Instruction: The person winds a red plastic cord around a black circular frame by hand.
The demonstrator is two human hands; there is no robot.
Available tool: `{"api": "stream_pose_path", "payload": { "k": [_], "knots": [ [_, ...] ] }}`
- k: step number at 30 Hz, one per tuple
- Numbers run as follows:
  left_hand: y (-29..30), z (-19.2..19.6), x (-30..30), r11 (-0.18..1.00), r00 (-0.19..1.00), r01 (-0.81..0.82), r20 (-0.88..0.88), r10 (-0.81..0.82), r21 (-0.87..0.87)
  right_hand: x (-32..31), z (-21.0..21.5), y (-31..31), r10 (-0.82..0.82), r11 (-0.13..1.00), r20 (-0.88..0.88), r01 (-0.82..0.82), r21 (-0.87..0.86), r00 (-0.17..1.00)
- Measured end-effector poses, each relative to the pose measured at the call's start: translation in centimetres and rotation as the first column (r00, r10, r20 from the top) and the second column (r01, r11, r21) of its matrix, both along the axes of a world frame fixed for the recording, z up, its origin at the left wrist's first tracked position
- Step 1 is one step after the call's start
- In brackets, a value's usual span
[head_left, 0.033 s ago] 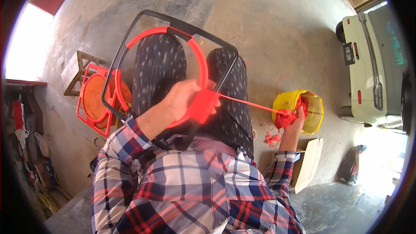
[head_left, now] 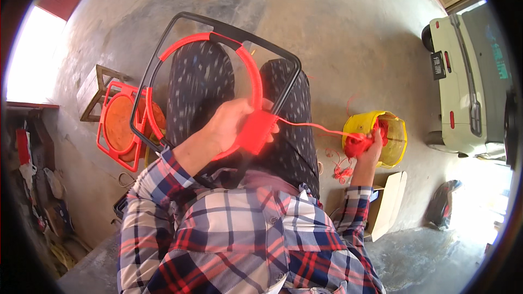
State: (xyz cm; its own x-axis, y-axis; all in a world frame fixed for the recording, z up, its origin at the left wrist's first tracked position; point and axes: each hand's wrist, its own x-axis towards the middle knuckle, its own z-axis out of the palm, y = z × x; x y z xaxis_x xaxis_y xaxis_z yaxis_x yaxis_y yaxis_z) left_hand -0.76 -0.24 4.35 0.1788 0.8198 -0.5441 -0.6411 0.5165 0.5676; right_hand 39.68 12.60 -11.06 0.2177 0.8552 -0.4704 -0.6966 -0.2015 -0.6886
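Head view: left hand [head_left: 230, 123] on ring [head_left: 254, 76], right hand [head_left: 372, 150] outstretched.

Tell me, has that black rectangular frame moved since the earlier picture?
No. The black rectangular frame keeps its place against the brown wooden stool, with no clear shift any way; the left hand still grips its red-wrapped ring.
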Motion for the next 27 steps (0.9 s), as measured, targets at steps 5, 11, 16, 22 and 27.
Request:
{"api": "stream_pose_path", "payload": {
  "k": [5, 11, 16, 22, 27],
  "knots": [
    [-0.2, -0.3, 0.2, 0.999, 0.999, -0.037, -0.002, 0.037, -0.017, -5.8, 4.2, 1.1, 0.187, 0.979, 0.044, -0.189, 0.069, 0.981],
    [-0.6, -0.6, -0.3, 0.991, 0.987, -0.124, 0.097, 0.129, -0.058, -1.1, 3.8, 1.2, 0.052, 0.994, 0.487, -0.093, 0.061, 0.872],
    [-0.2, -2.3, 0.1, 0.998, 0.998, -0.055, 0.002, 0.055, 0.013, -7.4, 6.2, 0.5, 0.169, 0.926, 0.629, -0.341, 0.162, 0.758],
    [-0.8, -3.3, 1.7, 0.907, 0.937, -0.273, -0.124, 0.326, 0.322, -22.1, 15.5, -1.6, -0.239, 0.29, 0.958, -0.931, 0.223, 0.156],
    [-0.5, -4.0, 1.2, 0.852, 0.831, -0.287, -0.329, 0.449, 0.439, -25.5, 14.5, -3.0, -0.515, 0.14, 0.848, -0.963, 0.228, 0.126]
  ]
}}
